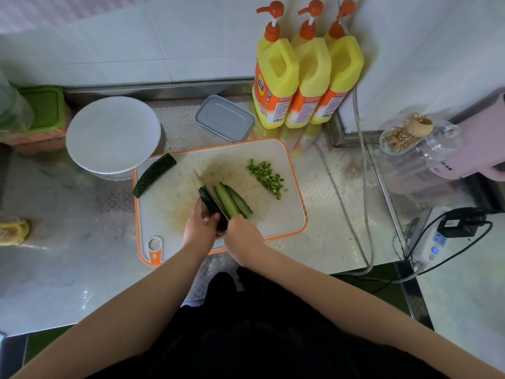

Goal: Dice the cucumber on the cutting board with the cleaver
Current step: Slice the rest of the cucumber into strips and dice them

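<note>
A white cutting board [276, 214] with an orange rim lies on the steel counter. A dark green cucumber half [154, 175] lies at the board's far left corner. In the middle, two or three lengthwise cucumber strips [232, 202] lie side by side. The cleaver [210, 192] stands edge-on along their left side. My left hand [200, 225] holds a dark cucumber piece [207, 202] against the left of the blade. My right hand [241, 232] grips the cleaver's handle, which is mostly hidden. A pile of diced cucumber [266, 177] sits at the board's far right.
A white bowl [113, 134] stands left of the board and a grey lidded box [225, 117] behind it. Three yellow pump bottles [306, 77] stand at the back. On the right are a glass jar [410, 135], cables and a power strip [437, 239].
</note>
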